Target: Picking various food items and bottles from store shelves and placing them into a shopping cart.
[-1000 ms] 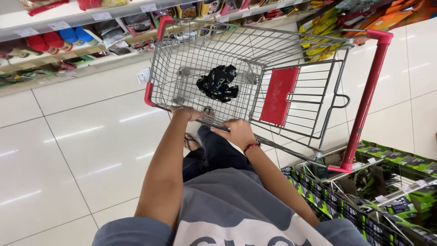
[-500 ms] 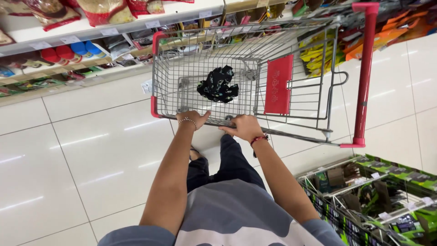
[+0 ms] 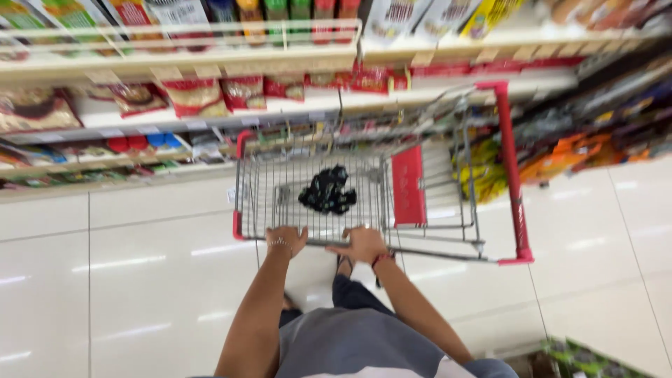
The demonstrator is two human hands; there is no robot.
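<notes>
A wire shopping cart (image 3: 448, 196) with red trim stands in front of me on a pale tiled floor. My left hand (image 3: 287, 239), with a thin bracelet at the wrist, grips the cart's near rim. My right hand (image 3: 364, 244), with a red band at the wrist, holds the same rim just to the right. A crumpled black bag (image 3: 327, 190) lies on the bottom of the cart's basket. A red flap (image 3: 409, 186) hangs inside the cart to the right of the bag.
Store shelves (image 3: 210, 66) packed with packets and boxes run across the far side, just beyond the cart. More goods (image 3: 581, 150) line the right side. A green display box (image 3: 595, 360) sits at the lower right corner.
The view has tilted up and the cart has shifted toward the shelves. More shelving shows now, and the green boxes at lower right have nearly left the view. Both hands stay on the rim.
</notes>
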